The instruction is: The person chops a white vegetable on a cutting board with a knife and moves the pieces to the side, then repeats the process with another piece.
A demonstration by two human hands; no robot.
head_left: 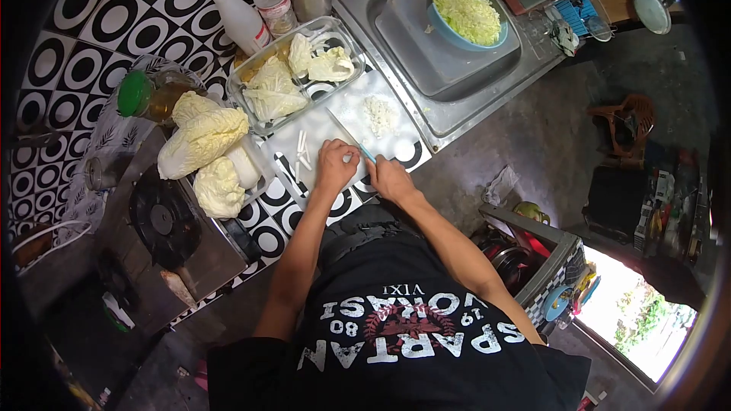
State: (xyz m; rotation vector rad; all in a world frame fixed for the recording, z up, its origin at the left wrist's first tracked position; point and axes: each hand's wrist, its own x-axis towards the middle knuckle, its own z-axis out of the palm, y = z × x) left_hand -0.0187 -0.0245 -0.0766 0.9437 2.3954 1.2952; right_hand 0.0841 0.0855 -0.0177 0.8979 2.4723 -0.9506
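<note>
The right hand [391,180] grips the slim blue handle of a knife [367,154], whose blade slants far and left over a translucent white cutting board [352,105]. The left hand [336,164] rests just left of it with fingers curled, and whether they pinch anything I cannot tell. Slender white strips [302,154] lie left of that hand, a heap of finely chopped white pieces [378,116] lies right of the blade, and a clear rectangular container [304,109] of pale leaves stands on the far left.

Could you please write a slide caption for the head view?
Right hand holds a blue-handled knife beside the left hand, with chopped white pieces on the board.
</note>
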